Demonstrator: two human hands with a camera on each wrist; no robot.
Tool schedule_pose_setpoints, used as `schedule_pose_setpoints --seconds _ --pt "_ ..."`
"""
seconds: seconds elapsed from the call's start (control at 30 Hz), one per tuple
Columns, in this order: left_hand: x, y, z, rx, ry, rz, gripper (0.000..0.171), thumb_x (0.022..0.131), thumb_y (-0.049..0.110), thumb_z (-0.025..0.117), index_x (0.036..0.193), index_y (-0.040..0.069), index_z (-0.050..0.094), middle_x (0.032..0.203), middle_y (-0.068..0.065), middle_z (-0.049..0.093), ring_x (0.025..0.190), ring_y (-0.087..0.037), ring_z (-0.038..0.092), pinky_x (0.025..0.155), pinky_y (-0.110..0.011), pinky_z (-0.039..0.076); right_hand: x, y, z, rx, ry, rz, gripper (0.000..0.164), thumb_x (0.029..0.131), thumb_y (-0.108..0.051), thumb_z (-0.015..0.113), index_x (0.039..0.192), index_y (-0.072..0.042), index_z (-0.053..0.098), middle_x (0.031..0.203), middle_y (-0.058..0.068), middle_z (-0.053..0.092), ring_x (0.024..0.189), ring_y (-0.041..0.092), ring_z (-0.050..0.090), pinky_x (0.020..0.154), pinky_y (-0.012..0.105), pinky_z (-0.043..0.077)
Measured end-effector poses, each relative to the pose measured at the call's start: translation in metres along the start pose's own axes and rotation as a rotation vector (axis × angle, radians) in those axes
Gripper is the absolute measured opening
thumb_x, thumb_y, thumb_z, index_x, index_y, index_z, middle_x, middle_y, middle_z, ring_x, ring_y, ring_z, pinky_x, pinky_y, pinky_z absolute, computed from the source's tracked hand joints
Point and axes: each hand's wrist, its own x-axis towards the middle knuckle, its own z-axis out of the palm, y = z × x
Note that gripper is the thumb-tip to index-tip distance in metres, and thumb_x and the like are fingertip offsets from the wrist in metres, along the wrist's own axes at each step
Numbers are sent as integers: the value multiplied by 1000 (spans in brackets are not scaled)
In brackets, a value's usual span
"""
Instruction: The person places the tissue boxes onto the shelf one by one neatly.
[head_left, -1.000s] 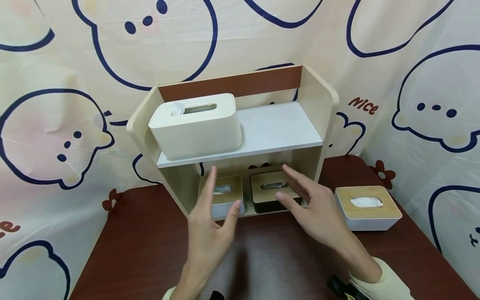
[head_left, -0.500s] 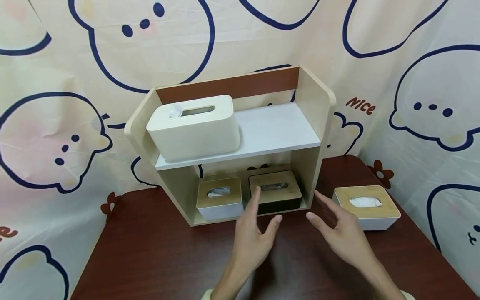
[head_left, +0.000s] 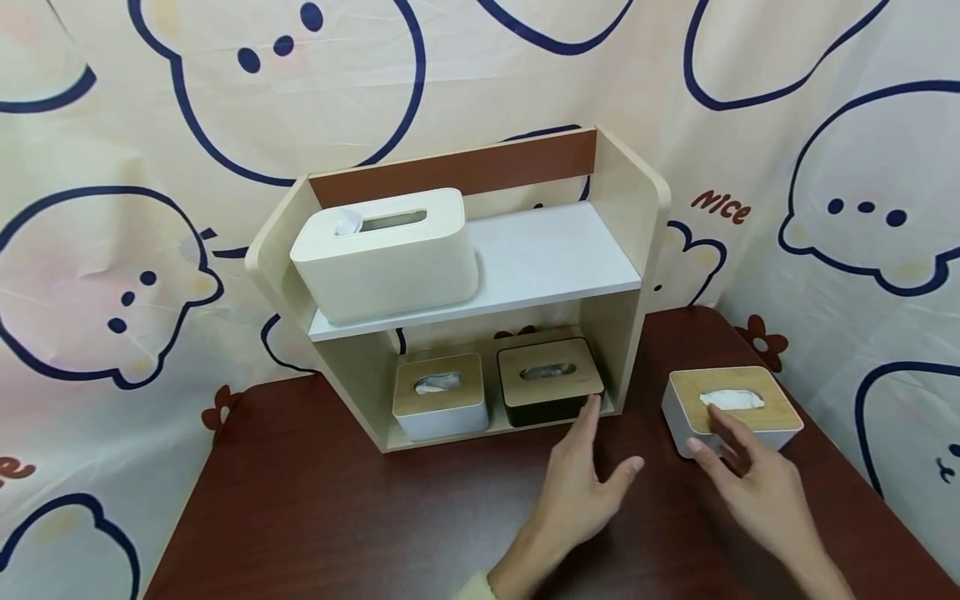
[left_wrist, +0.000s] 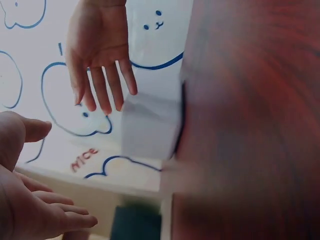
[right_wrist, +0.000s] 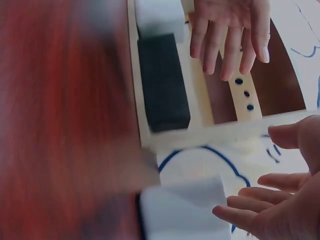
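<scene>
A white tissue box with a wooden lid stands on the tabletop at the right, tissue showing in its slot. My right hand hovers at its near side, thumb and fingers spread; whether the fingertips touch it, I cannot tell. In the right wrist view that hand has its fingers extended beside the box's white side. My left hand is in the air before the shelf, fingers straight and holding nothing. Behind it, on the lower shelf, sits a black tissue box with a wooden lid.
A two-tier shelf stands against the patterned cloth. On its upper board is a long cream tissue box. A smaller white, wood-lidded tissue box shares the lower tier with the black one. The dark tabletop extends in front.
Both hands have moved rightward, away from the front of the lower shelf. The right one has come to the white tissue box on the table; the boxes stay where they were.
</scene>
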Motion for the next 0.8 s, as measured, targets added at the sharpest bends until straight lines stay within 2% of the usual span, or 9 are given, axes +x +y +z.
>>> schedule_pose_setpoints --seconds 0.03,0.07,0.17,0.2,0.27,0.37,0.47,0.63,0.8 --pt "1 1 5 -2 -13 -6 86 103 36 74 169 5 30 175 -13 33 159 -29 40 127 -49 41 0 5 -3 -21 14 21 72 105 -46 69 161 -6 48 157 31 54 130 49 64 72 -7 41" --pt "3 1 10 -2 -23 -12 86 103 36 74 169 5 30 175 -13 33 159 -29 40 127 -47 41 -1 9 -6 -40 28 42 74 105 -46 69 162 -5 47 157 32 54 130 50 64 74 -2 49" --pt "8 4 24 5 -49 -17 87 102 37 75 169 5 30 175 -14 34 158 -28 41 127 -44 42 0 21 -15 -93 76 91 78 105 -45 69 165 -3 41 157 36 49 130 56 61 85 29 65" --pt "10 4 28 11 -56 -20 88 102 38 75 169 5 30 174 -14 35 158 -28 41 127 -43 42 0 25 -18 -107 93 101 80 105 -44 69 166 -3 38 158 37 47 130 57 60 88 41 64" --pt "13 5 36 15 -74 -27 89 102 41 74 170 6 28 175 -14 33 159 -28 40 127 -42 42 2 32 -23 -115 122 111 82 105 -42 69 168 -4 33 163 36 40 136 61 54 98 63 53" --pt "18 7 48 20 -98 -45 91 101 44 74 171 9 27 176 -11 30 160 -27 38 127 -41 41 6 42 -30 -130 153 116 84 106 -40 69 170 -4 27 170 33 30 146 63 41 110 77 39" --pt "22 10 59 15 -117 -56 93 101 45 75 171 10 26 177 -8 28 160 -27 37 127 -40 42 11 51 -36 -143 139 133 88 106 -42 68 170 -2 22 171 35 23 145 66 38 110 78 38" --pt "28 12 73 -1 -130 -63 95 99 47 75 171 9 26 177 -8 27 161 -26 36 127 -37 42 23 67 -42 -129 39 147 100 105 -45 68 169 5 10 170 41 18 138 69 44 96 68 44" --pt "34 9 86 -33 -152 -104 99 99 48 76 173 14 20 179 -6 21 161 -25 34 126 -36 42 35 83 -42 -67 -83 117 111 106 -44 68 167 7 -9 167 48 9 142 73 34 100 77 40"
